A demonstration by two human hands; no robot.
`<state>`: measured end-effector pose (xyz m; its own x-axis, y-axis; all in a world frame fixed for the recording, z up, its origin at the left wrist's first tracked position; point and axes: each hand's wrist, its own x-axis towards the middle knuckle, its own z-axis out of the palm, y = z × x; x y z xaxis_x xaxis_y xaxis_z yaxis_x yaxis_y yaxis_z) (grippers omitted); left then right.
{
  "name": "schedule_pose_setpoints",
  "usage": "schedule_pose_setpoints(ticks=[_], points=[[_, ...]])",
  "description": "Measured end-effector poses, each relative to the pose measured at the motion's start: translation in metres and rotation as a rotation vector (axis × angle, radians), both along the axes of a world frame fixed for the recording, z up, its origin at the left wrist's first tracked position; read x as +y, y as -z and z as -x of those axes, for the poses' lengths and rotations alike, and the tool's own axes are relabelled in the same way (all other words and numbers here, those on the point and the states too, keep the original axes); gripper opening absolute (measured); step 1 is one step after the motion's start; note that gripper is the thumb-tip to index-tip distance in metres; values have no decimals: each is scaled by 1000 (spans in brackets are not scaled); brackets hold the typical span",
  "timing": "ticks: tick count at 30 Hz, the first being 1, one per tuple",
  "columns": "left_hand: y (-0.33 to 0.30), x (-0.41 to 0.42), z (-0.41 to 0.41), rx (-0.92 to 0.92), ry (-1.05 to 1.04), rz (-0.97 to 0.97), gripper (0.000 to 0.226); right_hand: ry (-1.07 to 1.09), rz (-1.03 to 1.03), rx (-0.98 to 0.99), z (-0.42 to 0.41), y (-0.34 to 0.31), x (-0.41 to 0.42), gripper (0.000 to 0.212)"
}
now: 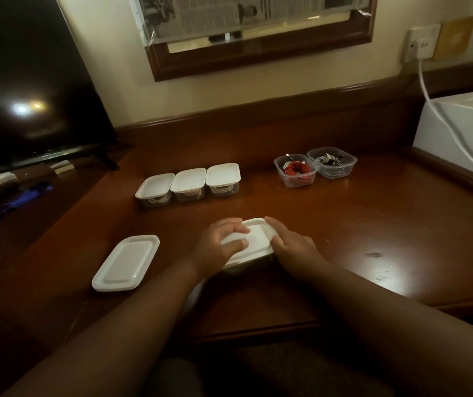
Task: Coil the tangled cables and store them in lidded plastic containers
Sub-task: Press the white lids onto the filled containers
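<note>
A plastic container with a white lid (255,239) sits on the wooden desk (373,224) in front of me. My left hand (221,245) lies over the lid's left side, fingers spread and pressing down. My right hand (289,245) presses on the lid's right edge with straight fingers. A loose stack of white lids (126,263) lies to the left. Behind stand three lidded containers (189,183) with white cables inside. Farther right are two open containers, one with a coiled orange cable (297,170), one with dark and white cables (332,163).
A dark TV screen (29,90) stands at the left with small items below it. A white appliance (464,133) with a white power cord (441,116) fills the right corner. A framed window is on the wall behind.
</note>
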<state>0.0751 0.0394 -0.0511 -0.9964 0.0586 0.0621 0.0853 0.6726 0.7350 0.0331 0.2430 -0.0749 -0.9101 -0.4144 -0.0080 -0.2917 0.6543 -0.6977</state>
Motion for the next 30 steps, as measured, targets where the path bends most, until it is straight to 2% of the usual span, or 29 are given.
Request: schedule_pose_setpoints(ticks=[2, 4, 6, 9, 15, 21, 25, 28, 30], points=[[6, 2, -4, 56, 82, 155, 33, 89, 125, -78, 8, 0, 2, 48], [5, 2, -7, 88, 210, 360, 47, 167, 234, -98, 19, -2, 5, 43], [0, 0, -3, 61, 307, 450, 60, 234, 292, -97, 32, -5, 10, 32], [-8, 1, 10, 5, 372, 501, 61, 336, 345, -96, 53, -6, 16, 24], [-6, 12, 59, 38, 332, 600, 60, 422, 323, -67, 97, -4, 14, 34], [6, 17, 117, 131, 206, 666, 63, 417, 354, -60, 134, 3, 13, 12], [8, 23, 136, 218, 123, 744, 60, 378, 327, -34, 149, 3, 12, 9], [13, 25, 144, 270, 73, 841, 61, 361, 317, 56, 157, 6, 8, 4], [12, 24, 150, 292, 64, 853, 63, 371, 230, 227, 163, 10, 3, 14]])
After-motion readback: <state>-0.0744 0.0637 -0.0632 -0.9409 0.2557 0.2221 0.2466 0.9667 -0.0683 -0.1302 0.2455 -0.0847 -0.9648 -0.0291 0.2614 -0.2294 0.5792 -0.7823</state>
